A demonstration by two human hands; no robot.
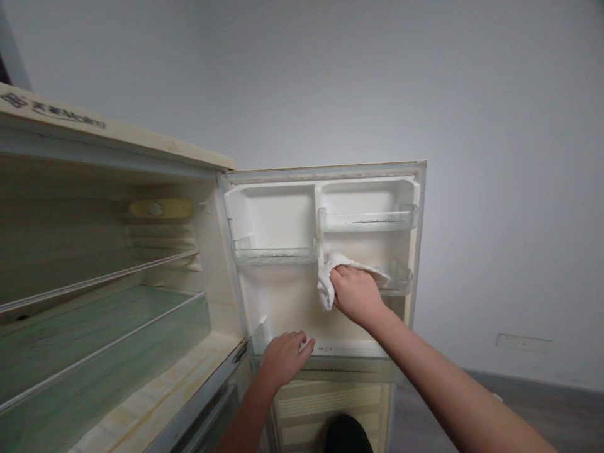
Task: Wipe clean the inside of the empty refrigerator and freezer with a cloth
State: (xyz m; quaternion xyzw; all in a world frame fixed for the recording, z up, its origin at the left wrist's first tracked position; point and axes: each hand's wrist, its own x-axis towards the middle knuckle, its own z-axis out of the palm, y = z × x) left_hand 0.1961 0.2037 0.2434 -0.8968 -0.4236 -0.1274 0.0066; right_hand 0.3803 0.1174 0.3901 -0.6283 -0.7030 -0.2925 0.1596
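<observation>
An open fridge door (pixel 283 296) stands ahead with clear plastic door bins (pixel 368 219) along its inner side. My right hand (pixel 355 294) is closed on a white cloth (pixel 326 284) and presses it against the door's inner wall, just left of a small clear bin (pixel 397 280). Lower down, my left hand (pixel 284 357) rests on the rim of the bottom door shelf (pixel 344 350), fingers curled over its edge and holding nothing else.
The fridge compartment (pixel 104 302) on the left is open, with glass shelves (pixel 108 274) and a yellowed inner floor. A plain white wall (pixel 509 189) lies behind and to the right. Grey floor (pixel 542 409) shows at lower right.
</observation>
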